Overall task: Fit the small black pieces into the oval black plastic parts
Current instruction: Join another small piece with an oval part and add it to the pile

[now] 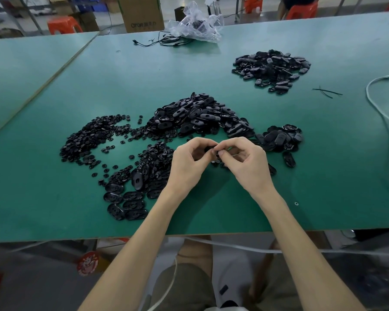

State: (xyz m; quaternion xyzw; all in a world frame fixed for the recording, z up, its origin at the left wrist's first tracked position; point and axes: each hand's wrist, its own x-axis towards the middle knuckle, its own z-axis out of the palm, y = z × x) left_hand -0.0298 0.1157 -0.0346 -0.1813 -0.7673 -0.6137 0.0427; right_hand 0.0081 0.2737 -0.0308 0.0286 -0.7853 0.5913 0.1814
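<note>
Forearms rise from the lower frame; left hand and right hand together pinch one oval black plastic part at centre. Fitting apparently under way, the insert hidden by fingers; next, firm seating pressure, then resupply from the centre-left heap of small round black pieces.

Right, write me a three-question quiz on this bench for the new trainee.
1. True or false: the left hand and the right hand both grip one black part above the green table.
2. The loose pile of small round pieces lies on the person's: A left, B right, C lap.
3. Fill in: the clear plastic bag lies at the table's ___ edge.
Key: 1 true; 2 A; 3 far.
</note>
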